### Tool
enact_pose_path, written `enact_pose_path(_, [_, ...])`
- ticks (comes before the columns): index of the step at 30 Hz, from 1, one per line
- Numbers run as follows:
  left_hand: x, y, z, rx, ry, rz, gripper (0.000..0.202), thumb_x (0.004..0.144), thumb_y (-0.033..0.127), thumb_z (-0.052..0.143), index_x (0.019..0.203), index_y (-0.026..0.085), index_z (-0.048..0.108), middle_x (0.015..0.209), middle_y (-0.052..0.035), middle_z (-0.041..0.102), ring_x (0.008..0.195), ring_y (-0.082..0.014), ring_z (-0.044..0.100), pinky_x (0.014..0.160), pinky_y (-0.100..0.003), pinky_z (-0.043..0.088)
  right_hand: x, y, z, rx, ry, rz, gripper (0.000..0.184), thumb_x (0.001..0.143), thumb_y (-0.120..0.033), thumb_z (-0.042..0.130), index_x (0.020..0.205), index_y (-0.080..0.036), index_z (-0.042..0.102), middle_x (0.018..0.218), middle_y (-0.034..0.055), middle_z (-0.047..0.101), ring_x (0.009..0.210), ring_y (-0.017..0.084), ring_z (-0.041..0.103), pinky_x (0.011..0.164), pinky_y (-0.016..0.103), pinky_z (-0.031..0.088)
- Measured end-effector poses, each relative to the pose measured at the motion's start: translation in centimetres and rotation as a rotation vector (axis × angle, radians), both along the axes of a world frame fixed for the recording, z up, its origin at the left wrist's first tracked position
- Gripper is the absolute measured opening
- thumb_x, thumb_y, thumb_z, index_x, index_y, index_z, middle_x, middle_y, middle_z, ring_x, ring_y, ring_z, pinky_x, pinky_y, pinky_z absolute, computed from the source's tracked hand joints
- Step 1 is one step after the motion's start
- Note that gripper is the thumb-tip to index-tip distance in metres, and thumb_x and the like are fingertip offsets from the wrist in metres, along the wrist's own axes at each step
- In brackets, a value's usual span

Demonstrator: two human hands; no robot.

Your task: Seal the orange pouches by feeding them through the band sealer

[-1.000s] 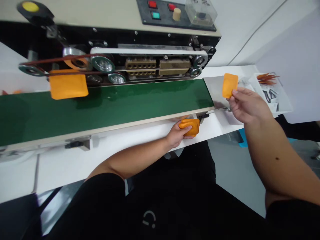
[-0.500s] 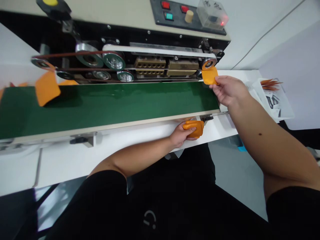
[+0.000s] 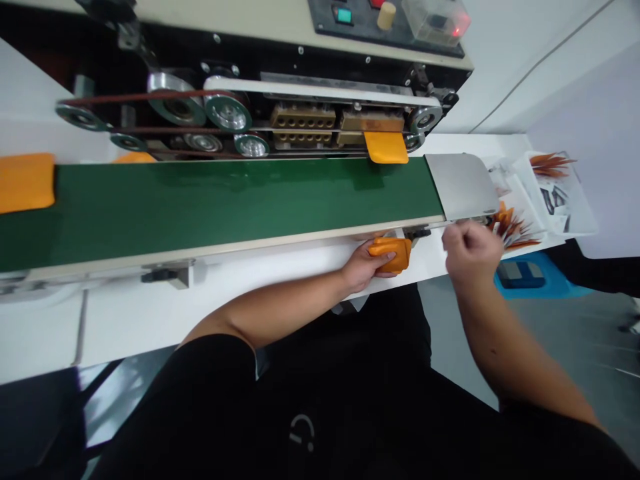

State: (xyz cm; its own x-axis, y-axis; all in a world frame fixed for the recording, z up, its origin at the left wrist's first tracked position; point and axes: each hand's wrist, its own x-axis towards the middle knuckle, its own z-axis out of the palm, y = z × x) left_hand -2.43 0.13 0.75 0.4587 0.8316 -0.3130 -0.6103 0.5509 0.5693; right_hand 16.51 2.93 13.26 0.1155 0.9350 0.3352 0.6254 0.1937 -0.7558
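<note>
My left hand is closed round a small stack of orange pouches, below the front edge of the conveyor. My right hand, slightly blurred, is curled up in front of the conveyor's right end, with nothing showing in its fingers. One orange pouch has its upper edge in the band sealer and hangs over the green conveyor belt. Another orange pouch lies at the belt's left end.
A metal plate extends the belt's right end. Beyond it stand a white bin with brown-orange pieces and a bunch of orange pouches. A blue container is lower right. Knobs jut out under the conveyor.
My right hand has let go of the pouch at the sealer and come down toward me. That pouch has moved left into the sealer. The far-left pouch has travelled further left.
</note>
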Motion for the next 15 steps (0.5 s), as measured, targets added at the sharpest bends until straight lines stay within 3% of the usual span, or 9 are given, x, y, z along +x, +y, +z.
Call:
enact_pose_path(3, [-0.1,-0.2,0.2,0.001,0.011,0.005,0.084,0.072,0.047,0.106,0.141,0.02,0.066,0.14,-0.0152,0.076,0.111,-0.0293,0.08,0.083,-0.042,0.072,0.1,-4.7,-3.6,0.0,-0.141,0.059,0.023,0.092,-0.041,0.081,0.085,-0.023,0.068,0.074,-0.0007,0.062,0.064,0.015,0.055,0.063,0.031,0.046])
enact_pose_path(6, [-0.1,-0.3,0.5,-0.008,0.028,0.015,0.084,0.071,0.045,0.107,0.139,0.019,0.066,0.138,-0.0146,0.076,0.11,-0.0293,0.08,0.085,-0.042,0.072,-1.1,-7.1,-6.7,-0.119,-0.069,0.016,0.027,0.091,-0.041,0.083,0.106,-0.023,0.07,0.084,-0.0004,0.067,0.067,0.016,0.061,0.061,0.03,0.049])
enact_pose_path(8, [0.0,-0.3,0.5,-0.016,0.045,0.038,0.082,0.069,0.044,0.108,0.135,0.019,0.067,0.134,-0.0136,0.077,0.108,-0.0288,0.08,0.085,-0.042,0.072,-1.8,-7.7,-8.2,-0.166,-0.06,0.009,0.025,0.091,-0.041,0.083,0.1,-0.022,0.068,0.084,-0.0003,0.067,0.069,0.016,0.061,0.064,0.03,0.05])
enact_pose_path(11, [0.2,-0.4,0.4,-0.012,0.064,0.056,0.075,0.069,0.045,0.108,0.128,0.019,0.07,0.129,-0.012,0.078,0.108,-0.0282,0.079,0.089,-0.042,0.07,-2.1,-7.8,-9.2,-0.177,-0.064,0.044,0.026,0.097,-0.038,0.078,0.084,-0.022,0.062,0.081,0.0004,0.065,0.071,0.016,0.061,0.069,0.031,0.052])
enact_pose_path(15, [0.2,-0.7,0.3,0.003,0.045,0.051,0.061,0.08,0.048,0.1,0.127,0.023,0.071,0.129,-0.0099,0.079,0.117,-0.03,0.078,0.098,-0.047,0.068,-2.1,-7.5,-9.4,-0.019,-0.103,-0.01,0.017,0.097,-0.037,0.078,0.098,-0.023,0.068,0.095,0.0062,0.069,0.081,0.022,0.066,0.072,0.037,0.058])
